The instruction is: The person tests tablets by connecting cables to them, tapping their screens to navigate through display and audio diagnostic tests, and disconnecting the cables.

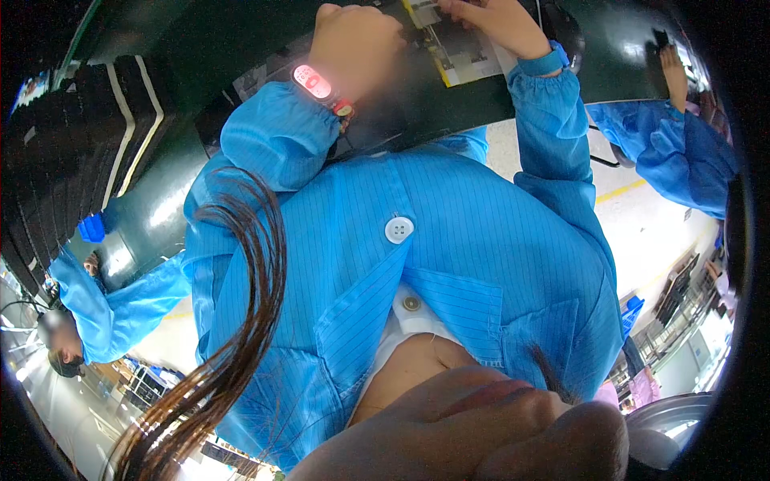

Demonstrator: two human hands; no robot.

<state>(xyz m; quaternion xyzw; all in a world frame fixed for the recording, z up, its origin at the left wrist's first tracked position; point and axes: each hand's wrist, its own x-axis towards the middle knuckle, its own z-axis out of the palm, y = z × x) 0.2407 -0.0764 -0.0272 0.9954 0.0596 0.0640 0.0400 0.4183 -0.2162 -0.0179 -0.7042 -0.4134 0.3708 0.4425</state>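
Observation:
At the top of the head view, my left hand (353, 50) is curled over the dark green worktop (192, 48). It is blurred, with its back toward me, and whatever its folded fingers hold is hidden. A lit pink-faced watch (311, 81) circles that wrist. My right hand (501, 28) bends its fingers at the upper edge, over a flat grey plate with yellow borders (461, 78). Dark pieces show on the plate. The fingertips are partly cut off, so what they pinch cannot be made out. A blue band (545, 62) is on my right wrist.
Black trays (72, 136) stand stacked on the left, near a small blue bin (92, 228). One co-worker in a blue sleeve (148, 301) sits left; another person's hand (674, 76) rests at the far right. Beside my right hand is a dark rounded object (568, 34).

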